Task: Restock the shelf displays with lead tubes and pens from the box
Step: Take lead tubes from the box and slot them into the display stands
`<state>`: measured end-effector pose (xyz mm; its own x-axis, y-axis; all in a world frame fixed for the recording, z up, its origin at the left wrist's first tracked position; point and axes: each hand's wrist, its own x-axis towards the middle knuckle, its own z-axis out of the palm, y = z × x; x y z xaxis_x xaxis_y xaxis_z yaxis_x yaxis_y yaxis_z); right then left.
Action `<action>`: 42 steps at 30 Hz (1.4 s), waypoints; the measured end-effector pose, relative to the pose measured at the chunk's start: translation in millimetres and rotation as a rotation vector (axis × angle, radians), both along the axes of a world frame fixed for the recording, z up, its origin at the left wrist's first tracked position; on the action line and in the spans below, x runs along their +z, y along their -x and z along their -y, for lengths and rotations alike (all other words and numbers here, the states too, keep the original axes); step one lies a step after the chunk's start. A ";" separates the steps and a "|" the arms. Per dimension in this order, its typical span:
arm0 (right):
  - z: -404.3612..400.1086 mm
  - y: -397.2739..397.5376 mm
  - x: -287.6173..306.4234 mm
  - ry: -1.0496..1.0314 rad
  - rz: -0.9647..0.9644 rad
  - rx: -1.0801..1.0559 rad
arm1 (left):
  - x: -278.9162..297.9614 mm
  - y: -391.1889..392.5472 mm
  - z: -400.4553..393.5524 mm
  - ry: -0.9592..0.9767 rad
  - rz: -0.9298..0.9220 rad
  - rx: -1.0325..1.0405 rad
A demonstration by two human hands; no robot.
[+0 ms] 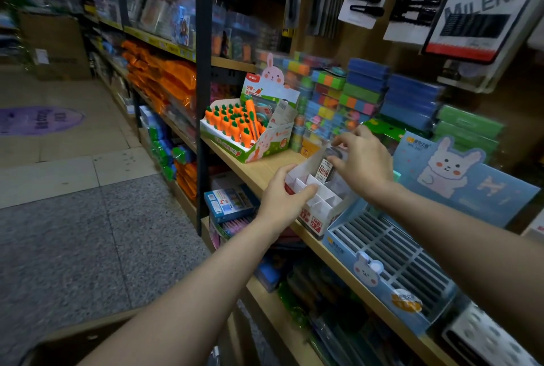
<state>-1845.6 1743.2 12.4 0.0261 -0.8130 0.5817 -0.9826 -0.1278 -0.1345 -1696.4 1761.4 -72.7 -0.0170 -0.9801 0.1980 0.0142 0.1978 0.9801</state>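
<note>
The white lead-tube display box (316, 203) sat on the wooden shelf (265, 170) at the centre of the frame, its long axis running from the shelf's front edge back toward the upper right, its divided compartments open upward. Red "HB 0.7" labels marked its front face. One lead tube (324, 170), clear with a white and red label, stood roughly upright in a rear compartment, its top pointing up.

The left hand (282, 199) gripped the box's near left corner, thumb over a divider and fingers curled round the side. The right hand (363, 164) pinched the tube's top from above, so the tube hung just below and left of that grip.

Right of the box stood the blue bunny pen display (391, 271), its slots showing dark. At upper left sat the carrot pen display (244, 136). A cardboard box (85, 336) edged the lower left.
</note>
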 end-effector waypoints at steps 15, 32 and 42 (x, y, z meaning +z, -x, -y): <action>-158.8 -98.7 -72.1 -0.052 0.428 0.633 | -114.4 -106.8 -159.0 -0.169 0.129 0.237; -232.6 -153.9 -373.9 -1.243 0.317 0.106 | -316.8 -179.8 -285.3 -0.975 0.534 0.450; -240.1 -167.4 -417.1 -1.247 0.224 -0.056 | -334.1 -180.3 -288.5 -0.905 0.406 0.523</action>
<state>-1678.1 1983.3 -404.7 -0.0255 -0.8074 -0.5894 -0.9230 0.2455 -0.2964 -1516.1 2049.9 -406.8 0.5376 -0.6657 -0.5176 -0.2156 -0.7019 0.6788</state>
